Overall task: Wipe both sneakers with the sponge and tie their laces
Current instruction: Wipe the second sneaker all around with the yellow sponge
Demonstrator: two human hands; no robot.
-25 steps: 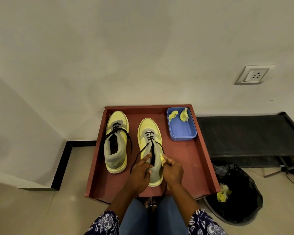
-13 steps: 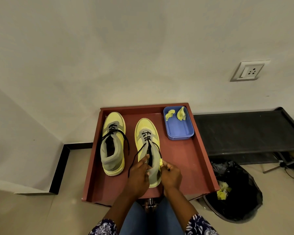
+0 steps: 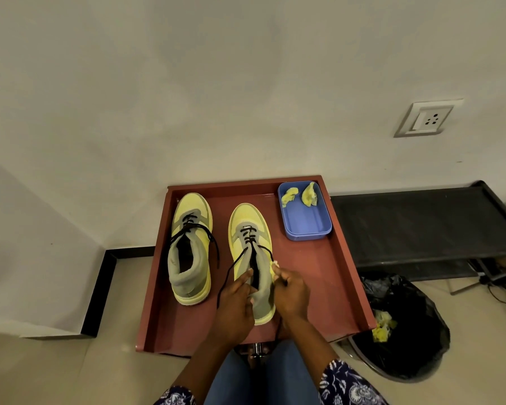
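Two yellow and grey sneakers with loose black laces stand on a reddish-brown tray [image 3: 342, 276]. The left sneaker [image 3: 191, 247] is untouched. My left hand [image 3: 234, 302] grips the collar of the right sneaker [image 3: 250, 244] from the left side. My right hand [image 3: 289, 290] presses a small yellow sponge piece [image 3: 275, 266] against that sneaker's right side near the ankle. Most of the sponge is hidden in my fingers.
A blue plastic box [image 3: 304, 217] with two yellow sponge scraps sits at the tray's back right corner. A black bench [image 3: 421, 226] runs along the wall on the right. Below it stands a bin [image 3: 403, 328] lined with a black bag, holding yellow scraps.
Both hands stay on the right sneaker. My right hand with the sponge has shifted slightly along the sneaker's right side. The camera view has moved a little.
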